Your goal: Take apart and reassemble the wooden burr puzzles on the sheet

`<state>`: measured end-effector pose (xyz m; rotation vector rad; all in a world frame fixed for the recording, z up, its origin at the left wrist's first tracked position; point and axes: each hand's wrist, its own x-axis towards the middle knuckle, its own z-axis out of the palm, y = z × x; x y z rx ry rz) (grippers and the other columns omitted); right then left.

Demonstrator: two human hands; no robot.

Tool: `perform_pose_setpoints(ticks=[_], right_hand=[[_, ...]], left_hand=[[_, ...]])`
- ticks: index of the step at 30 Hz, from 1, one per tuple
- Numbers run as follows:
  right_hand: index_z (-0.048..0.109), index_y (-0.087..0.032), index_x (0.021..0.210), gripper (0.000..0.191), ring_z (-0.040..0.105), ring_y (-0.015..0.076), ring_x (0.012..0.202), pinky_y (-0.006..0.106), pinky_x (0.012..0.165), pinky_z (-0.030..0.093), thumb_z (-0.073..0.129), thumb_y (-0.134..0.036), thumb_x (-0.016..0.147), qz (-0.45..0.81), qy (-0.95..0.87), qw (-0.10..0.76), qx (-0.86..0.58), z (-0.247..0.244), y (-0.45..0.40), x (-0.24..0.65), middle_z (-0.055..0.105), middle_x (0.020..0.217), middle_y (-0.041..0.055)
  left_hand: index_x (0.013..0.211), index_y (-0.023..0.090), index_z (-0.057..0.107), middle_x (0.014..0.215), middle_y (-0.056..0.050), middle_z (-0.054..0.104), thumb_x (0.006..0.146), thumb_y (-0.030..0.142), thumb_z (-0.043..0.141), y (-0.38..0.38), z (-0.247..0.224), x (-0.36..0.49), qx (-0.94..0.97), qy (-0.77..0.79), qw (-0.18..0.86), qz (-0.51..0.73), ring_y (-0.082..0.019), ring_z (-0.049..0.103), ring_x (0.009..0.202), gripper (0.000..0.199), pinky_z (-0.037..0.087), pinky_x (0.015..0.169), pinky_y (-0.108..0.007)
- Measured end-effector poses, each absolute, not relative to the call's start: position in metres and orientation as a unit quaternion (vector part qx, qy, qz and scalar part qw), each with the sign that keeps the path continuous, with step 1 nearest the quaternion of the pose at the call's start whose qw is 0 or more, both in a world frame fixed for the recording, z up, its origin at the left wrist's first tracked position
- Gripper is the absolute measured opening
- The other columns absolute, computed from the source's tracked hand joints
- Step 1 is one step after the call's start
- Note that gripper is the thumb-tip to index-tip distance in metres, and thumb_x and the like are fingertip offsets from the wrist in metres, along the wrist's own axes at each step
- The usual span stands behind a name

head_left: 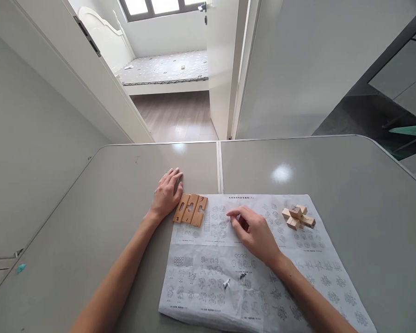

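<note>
My left hand [167, 193] lies palm down on the table with its fingers stretched out. Right beside it, three flat wooden puzzle pieces [190, 210] with cut-out slots and printed numbers lie side by side on the top left corner of a printed paper sheet [225, 252]. Over the upper middle of that sheet is my right hand [254, 231], its index finger extended towards the printed drawings and the other fingers bent. The shaded space under its palm is hard to make out. To its right, an interlocked cluster of wooden puzzle blocks [298, 216] sits on the sheet.
The grey table [125, 185] has a seam down its middle and rounded far corners. Small rips [226, 283] show in the creased sheet. Beyond the table, an open door [223, 64] leads to a room with a bed [166, 67]. A white wall [284, 69] stands at right.
</note>
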<state>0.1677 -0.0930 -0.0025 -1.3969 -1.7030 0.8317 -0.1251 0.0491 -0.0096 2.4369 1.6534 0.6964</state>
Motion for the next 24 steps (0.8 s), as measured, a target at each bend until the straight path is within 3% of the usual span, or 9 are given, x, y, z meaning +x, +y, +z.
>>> perform_pose_setpoints(ticks=[5, 14, 17, 20, 24], right_hand=[[0.072, -0.023, 0.105, 0.019, 0.063, 0.0183, 0.069, 0.031, 0.061, 0.048, 0.052, -0.024, 0.104, 0.323, -0.668, 0.383, -0.55, -0.004, -0.093, 0.168, 0.072, 0.09, 0.0033], [0.072, -0.022, 0.105, 0.021, 0.063, 0.0182, 0.069, 0.031, 0.061, 0.049, 0.052, -0.026, 0.106, 0.328, -0.667, 0.384, -0.548, -0.004, -0.093, 0.167, 0.072, 0.09, 0.0039], [0.072, -0.023, 0.105, 0.021, 0.063, 0.0179, 0.068, 0.031, 0.061, 0.049, 0.052, -0.026, 0.106, 0.327, -0.667, 0.383, -0.549, -0.005, -0.093, 0.167, 0.073, 0.091, 0.0039], [0.072, -0.023, 0.105, 0.02, 0.064, 0.0184, 0.069, 0.031, 0.062, 0.049, 0.052, -0.026, 0.105, 0.328, -0.666, 0.383, -0.549, -0.005, -0.092, 0.167, 0.073, 0.091, 0.0039], [0.072, -0.023, 0.105, 0.018, 0.064, 0.0186, 0.071, 0.031, 0.065, 0.05, 0.053, -0.024, 0.105, 0.329, -0.665, 0.384, -0.55, -0.004, -0.092, 0.167, 0.072, 0.091, 0.0034]], left_hand=[[0.132, 0.024, 0.066, 0.148, -0.008, 0.068, 0.107, 0.033, 0.043, 0.032, -0.001, -0.121, 0.762, 0.562, 0.125, 0.296, -0.025, 0.054, 0.15, 0.035, 0.044, 0.128, -0.052], [0.13, 0.028, 0.067, 0.142, -0.006, 0.071, 0.109, 0.044, 0.046, 0.0, 0.014, -0.107, 0.793, 0.503, 0.184, 0.29, -0.027, 0.062, 0.14, 0.034, 0.051, 0.121, -0.05], [0.142, 0.03, 0.061, 0.151, -0.007, 0.065, 0.106, 0.046, 0.055, -0.006, 0.014, -0.105, 0.829, 0.453, 0.191, 0.267, -0.028, 0.054, 0.149, 0.04, 0.049, 0.124, -0.051], [0.154, 0.033, 0.051, 0.162, -0.006, 0.056, 0.099, 0.051, 0.067, -0.01, 0.014, -0.104, 0.878, 0.391, 0.178, 0.21, -0.031, 0.042, 0.158, 0.06, 0.042, 0.129, -0.054], [0.163, 0.034, 0.04, 0.171, -0.005, 0.043, 0.098, 0.055, 0.067, -0.011, 0.016, -0.102, 0.914, 0.344, 0.162, 0.144, -0.032, 0.031, 0.164, 0.073, 0.031, 0.135, -0.057]])
